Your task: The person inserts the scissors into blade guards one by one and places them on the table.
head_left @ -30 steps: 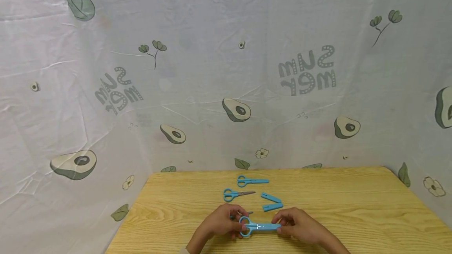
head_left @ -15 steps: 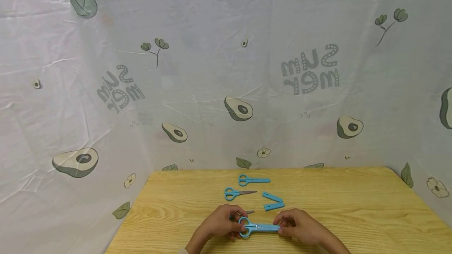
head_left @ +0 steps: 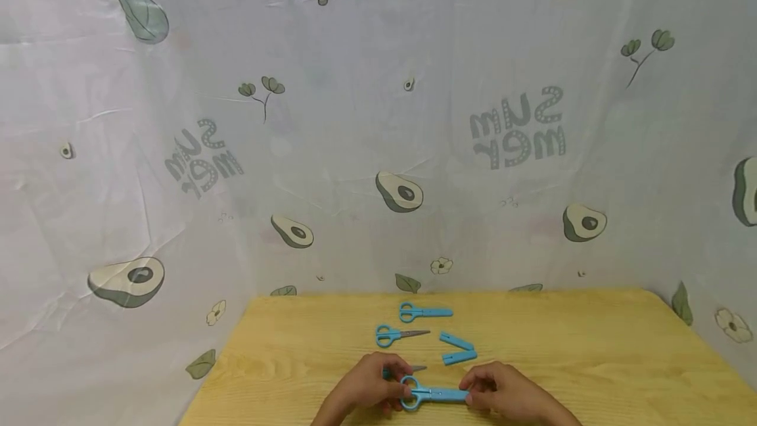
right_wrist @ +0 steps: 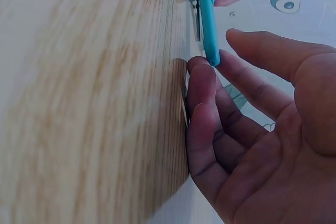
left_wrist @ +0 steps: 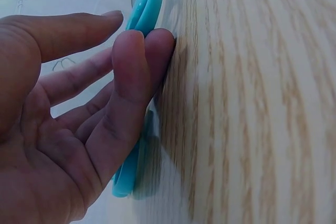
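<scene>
A pair of light-blue scissors, its blades inside a blue sheath, lies crosswise between the hands, close over the table. My left hand holds its finger loops, the thumb over them. At the sheath's tip, my right hand pinches with thumb and index finger, the other fingers curled near the wood. In the left wrist view the blue handle rises past the fingertips. The sheath ends at the fingertips in the right wrist view. Partly hidden behind my left hand is a second pair, its bare blade showing.
Farther back lie bare-bladed blue scissors and a sheathed pair. Two loose blue sheaths, one angled and one nearly level, lie right of them. Behind the wooden table hangs a printed curtain.
The head view has tilted slightly, so everything sits a little lower. Both hands keep their places at the two ends of the sheathed scissors.
</scene>
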`<state>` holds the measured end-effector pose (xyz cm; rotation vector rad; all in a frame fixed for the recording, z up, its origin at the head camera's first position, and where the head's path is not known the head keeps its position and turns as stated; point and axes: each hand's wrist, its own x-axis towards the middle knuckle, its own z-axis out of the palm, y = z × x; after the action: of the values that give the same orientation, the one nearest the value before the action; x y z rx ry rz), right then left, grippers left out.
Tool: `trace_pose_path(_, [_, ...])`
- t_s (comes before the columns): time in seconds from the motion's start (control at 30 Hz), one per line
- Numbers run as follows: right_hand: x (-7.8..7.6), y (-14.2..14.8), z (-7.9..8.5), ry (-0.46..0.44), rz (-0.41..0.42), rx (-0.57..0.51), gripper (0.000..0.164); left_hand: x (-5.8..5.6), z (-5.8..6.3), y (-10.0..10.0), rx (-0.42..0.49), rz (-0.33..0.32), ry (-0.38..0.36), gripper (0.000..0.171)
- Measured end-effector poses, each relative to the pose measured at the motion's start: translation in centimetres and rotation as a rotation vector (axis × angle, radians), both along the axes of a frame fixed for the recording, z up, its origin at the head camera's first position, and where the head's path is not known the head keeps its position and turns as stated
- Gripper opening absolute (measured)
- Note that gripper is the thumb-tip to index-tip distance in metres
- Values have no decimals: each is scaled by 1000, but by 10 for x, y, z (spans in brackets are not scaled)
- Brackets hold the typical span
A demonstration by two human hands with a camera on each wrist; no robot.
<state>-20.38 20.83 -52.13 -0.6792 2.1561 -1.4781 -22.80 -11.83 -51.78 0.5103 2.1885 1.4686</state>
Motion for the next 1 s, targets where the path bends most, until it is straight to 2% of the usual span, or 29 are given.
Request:
trace_pose_path(0.17, [2, 2, -6, -36, -1, -6, 22, 6, -4, 0, 9, 32, -40, 15])
trace_pose_path(0.33, [-1, 5, -5, -61, 11, -25, 26, 4, -2, 0, 9, 52, -55, 13])
trace_pose_path(0.57, [-4, 9, 1, -9, 10, -14, 25, -2, 4, -2, -7, 34, -2, 13])
trace_pose_path(0.73, [-2, 9, 3, 4, 11, -20, 25, -3, 4, -2, -14, 30, 24, 15])
trace_pose_path(1.0, [-2, 10, 5, -2, -2, -7, 28, -5, 6, -5, -39, 7, 113, 15])
